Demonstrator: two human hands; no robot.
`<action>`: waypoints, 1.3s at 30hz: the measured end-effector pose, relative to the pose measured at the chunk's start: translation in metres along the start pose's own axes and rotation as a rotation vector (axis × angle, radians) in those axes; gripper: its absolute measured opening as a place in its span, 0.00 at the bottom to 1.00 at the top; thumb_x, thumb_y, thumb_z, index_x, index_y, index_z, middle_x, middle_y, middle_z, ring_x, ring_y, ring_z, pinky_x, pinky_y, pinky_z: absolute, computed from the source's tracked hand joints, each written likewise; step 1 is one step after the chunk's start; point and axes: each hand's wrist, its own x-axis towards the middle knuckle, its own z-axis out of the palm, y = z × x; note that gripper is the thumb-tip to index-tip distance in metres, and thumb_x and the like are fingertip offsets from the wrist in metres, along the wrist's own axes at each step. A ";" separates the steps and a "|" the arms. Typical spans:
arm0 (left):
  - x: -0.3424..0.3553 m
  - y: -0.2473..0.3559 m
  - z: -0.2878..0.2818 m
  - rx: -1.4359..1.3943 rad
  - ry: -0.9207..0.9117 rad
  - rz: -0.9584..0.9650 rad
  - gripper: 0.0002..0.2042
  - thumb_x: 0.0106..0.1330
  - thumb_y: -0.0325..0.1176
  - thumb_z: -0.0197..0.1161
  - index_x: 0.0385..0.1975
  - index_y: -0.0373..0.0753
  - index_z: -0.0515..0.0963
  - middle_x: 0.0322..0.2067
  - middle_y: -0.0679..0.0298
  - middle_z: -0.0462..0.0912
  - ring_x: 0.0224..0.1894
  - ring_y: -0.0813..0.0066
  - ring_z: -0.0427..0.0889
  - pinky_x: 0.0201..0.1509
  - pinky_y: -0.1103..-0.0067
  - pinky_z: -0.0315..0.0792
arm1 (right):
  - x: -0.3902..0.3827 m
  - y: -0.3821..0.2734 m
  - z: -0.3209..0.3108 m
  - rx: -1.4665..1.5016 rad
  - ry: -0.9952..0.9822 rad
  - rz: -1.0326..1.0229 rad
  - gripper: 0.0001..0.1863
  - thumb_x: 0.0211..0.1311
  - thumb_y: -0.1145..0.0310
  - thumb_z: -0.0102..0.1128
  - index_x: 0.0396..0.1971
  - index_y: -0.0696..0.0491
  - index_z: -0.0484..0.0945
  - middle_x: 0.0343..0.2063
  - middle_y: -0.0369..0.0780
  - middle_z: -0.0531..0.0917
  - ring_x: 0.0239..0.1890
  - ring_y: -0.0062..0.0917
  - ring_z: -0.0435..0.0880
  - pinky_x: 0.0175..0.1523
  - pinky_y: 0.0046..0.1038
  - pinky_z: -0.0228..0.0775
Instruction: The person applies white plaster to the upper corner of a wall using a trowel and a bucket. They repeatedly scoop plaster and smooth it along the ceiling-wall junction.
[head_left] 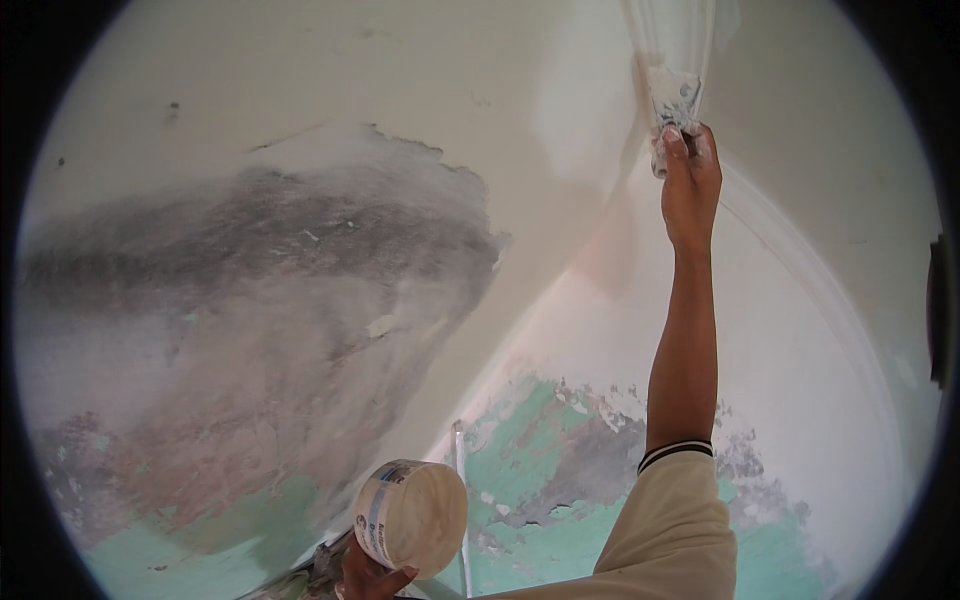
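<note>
My right hand (pixel 688 180) is raised high, gripping a putty knife (pixel 674 95) smeared with white filler, its blade against or very near the pale molded band (pixel 683 25) at the top of the view. Low in the middle, my left hand (pixel 370 575) is wrapped round a round white plastic tub (pixel 420 505) with a pale, creamy material inside, tilted so its open top shows.
To the left spreads a grey, pink and green patch (pixel 250 270) of worn plaster. Lower right is white surface with flaking green paint (pixel 540 420). A thin upright strip (pixel 461 500) stands beside the tub. A dark object (pixel 936 310) sits at the right rim.
</note>
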 end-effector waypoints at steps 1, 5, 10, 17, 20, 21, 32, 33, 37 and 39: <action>0.001 -0.007 -0.002 0.051 0.001 0.017 0.46 0.55 0.38 0.78 0.71 0.27 0.60 0.63 0.49 0.75 0.63 0.58 0.74 0.68 0.67 0.68 | 0.005 0.000 0.004 0.030 -0.002 -0.014 0.13 0.77 0.61 0.57 0.45 0.58 0.77 0.35 0.32 0.79 0.35 0.12 0.69 0.41 0.17 0.64; -0.002 -0.005 0.002 0.097 0.029 0.040 0.44 0.56 0.38 0.78 0.70 0.28 0.61 0.61 0.50 0.77 0.62 0.59 0.75 0.67 0.67 0.69 | 0.016 0.011 0.014 -0.003 0.071 -0.102 0.14 0.77 0.61 0.58 0.45 0.59 0.76 0.36 0.33 0.79 0.35 0.14 0.70 0.41 0.19 0.66; -0.004 -0.007 0.011 -0.009 0.065 0.055 0.45 0.56 0.38 0.78 0.70 0.28 0.61 0.62 0.49 0.76 0.63 0.59 0.75 0.67 0.67 0.69 | 0.016 0.030 0.019 -0.219 0.229 -0.306 0.13 0.75 0.69 0.59 0.49 0.64 0.77 0.40 0.40 0.78 0.38 0.21 0.77 0.44 0.25 0.72; -0.007 0.010 0.013 -0.002 0.058 0.024 0.45 0.56 0.37 0.78 0.71 0.27 0.59 0.63 0.48 0.74 0.64 0.58 0.74 0.69 0.66 0.67 | -0.013 0.057 0.001 -0.064 0.204 -0.084 0.12 0.74 0.72 0.58 0.50 0.64 0.75 0.40 0.43 0.78 0.38 0.26 0.78 0.44 0.26 0.73; -0.005 0.005 0.012 -0.029 0.051 0.044 0.45 0.56 0.36 0.78 0.71 0.27 0.59 0.63 0.48 0.74 0.64 0.59 0.74 0.69 0.66 0.67 | -0.005 0.033 0.008 -0.077 0.192 -0.224 0.12 0.74 0.73 0.58 0.50 0.64 0.75 0.39 0.43 0.77 0.38 0.25 0.77 0.44 0.25 0.73; -0.004 0.001 0.012 -0.051 0.045 0.050 0.45 0.56 0.36 0.78 0.71 0.27 0.59 0.62 0.48 0.74 0.64 0.59 0.74 0.69 0.66 0.67 | -0.001 0.025 0.011 -0.128 0.180 -0.277 0.12 0.74 0.73 0.58 0.50 0.64 0.75 0.39 0.43 0.77 0.37 0.24 0.77 0.43 0.24 0.73; -0.003 -0.009 0.011 -0.022 0.071 0.031 0.47 0.56 0.36 0.79 0.72 0.27 0.57 0.63 0.47 0.74 0.64 0.60 0.73 0.68 0.65 0.68 | -0.017 0.058 -0.003 -0.296 0.238 -0.180 0.12 0.73 0.74 0.58 0.51 0.63 0.78 0.42 0.46 0.79 0.42 0.32 0.82 0.46 0.32 0.77; -0.005 -0.005 0.011 -0.017 0.080 0.006 0.48 0.56 0.36 0.79 0.72 0.27 0.57 0.63 0.47 0.74 0.64 0.60 0.73 0.68 0.65 0.68 | -0.021 0.066 -0.007 -0.331 0.240 -0.160 0.12 0.73 0.74 0.58 0.51 0.63 0.78 0.42 0.46 0.79 0.42 0.32 0.82 0.47 0.32 0.76; -0.003 -0.012 0.011 0.005 0.094 0.052 0.49 0.55 0.37 0.79 0.72 0.26 0.56 0.63 0.47 0.74 0.64 0.59 0.73 0.68 0.65 0.68 | -0.028 0.079 -0.010 -0.118 0.278 -0.060 0.12 0.73 0.73 0.59 0.51 0.62 0.78 0.42 0.45 0.79 0.42 0.31 0.80 0.51 0.29 0.73; -0.002 -0.011 0.012 -0.055 0.080 0.045 0.49 0.55 0.38 0.80 0.72 0.25 0.56 0.63 0.47 0.74 0.64 0.59 0.73 0.68 0.66 0.68 | -0.016 0.069 -0.011 -0.208 0.255 -0.202 0.11 0.73 0.73 0.60 0.50 0.62 0.78 0.42 0.44 0.79 0.41 0.31 0.79 0.51 0.28 0.72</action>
